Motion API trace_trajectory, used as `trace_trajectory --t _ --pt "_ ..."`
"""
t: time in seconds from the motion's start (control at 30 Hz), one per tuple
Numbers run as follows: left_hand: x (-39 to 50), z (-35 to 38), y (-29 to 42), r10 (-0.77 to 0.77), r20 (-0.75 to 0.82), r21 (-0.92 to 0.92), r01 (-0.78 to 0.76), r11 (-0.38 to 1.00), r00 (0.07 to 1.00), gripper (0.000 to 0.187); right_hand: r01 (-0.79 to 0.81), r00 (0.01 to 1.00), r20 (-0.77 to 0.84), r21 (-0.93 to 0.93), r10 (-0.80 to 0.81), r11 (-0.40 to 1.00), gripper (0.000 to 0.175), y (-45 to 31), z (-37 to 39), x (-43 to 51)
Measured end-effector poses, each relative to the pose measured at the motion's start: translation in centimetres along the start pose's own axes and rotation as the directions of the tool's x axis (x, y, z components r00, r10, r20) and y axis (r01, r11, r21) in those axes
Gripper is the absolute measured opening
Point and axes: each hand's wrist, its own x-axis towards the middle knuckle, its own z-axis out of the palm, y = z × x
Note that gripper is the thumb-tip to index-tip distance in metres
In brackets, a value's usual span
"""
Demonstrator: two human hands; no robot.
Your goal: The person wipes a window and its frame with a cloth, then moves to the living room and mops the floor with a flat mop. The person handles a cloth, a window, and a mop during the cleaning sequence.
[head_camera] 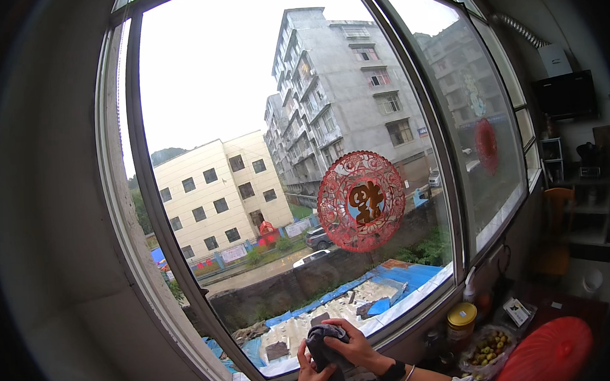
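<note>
Both hands hold one dark grey cloth (323, 347), bunched up in front of the lower part of a window. My left hand (309, 376) grips its lower left side, while my right hand (352, 346) pinches the upper right part between thumb and fingers. A black band and a thin light bangle are on the right wrist. Behind the hands stands the window pane (217, 102) in its metal frame (163, 208). A round red paper-cut decoration (361, 201) is stuck on the glass, above and right of the hands.
Right of the hands, a dark table (575, 305) bears a yellow-lidded tin (462, 319), a spray or pump bottle (469, 285), a bag of small fruit (489, 349) and a red domed cover (551, 353). A wooden chair (553, 229) stands beyond. A wall (80, 254) borders the window's left side.
</note>
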Motion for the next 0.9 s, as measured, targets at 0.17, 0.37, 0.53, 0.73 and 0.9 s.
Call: trace_trajectory --t 0.17,0.37,0.53,0.73,0.9 --pt "-0.5 2.0 0.4 0.102 0.013 -0.233 -0.096 0.968 0.995 0.049 0.023 0.999 0.025 -0.107 -0.020 0.994 0.039 -2.6 -1.0 -1.4" --pt "-2.3 4.2 12.2 0.149 -0.224 -0.332 -0.219 0.918 0.963 0.035 0.229 0.973 0.056 -0.366 -0.224 0.902 0.056 -1.5 -2.5 -1.1" --pt "-2.0 3.0 11.9 0.136 -0.353 -0.391 -0.278 0.878 0.926 0.025 -0.071 0.947 0.304 -0.123 0.106 0.990 0.085 0.0 -2.0 -2.1" --pt "-2.1 2.7 11.5 0.214 -0.271 -0.359 -0.305 0.882 0.938 0.039 -0.058 0.940 0.324 -0.166 0.110 0.984 0.087 0.5 -1.4 -2.6" --pt "-2.2 2.7 9.6 0.301 -0.257 -0.265 -0.367 0.892 0.918 0.043 0.007 0.955 0.290 -0.218 0.058 0.976 0.090 -0.1 -0.9 -3.6"
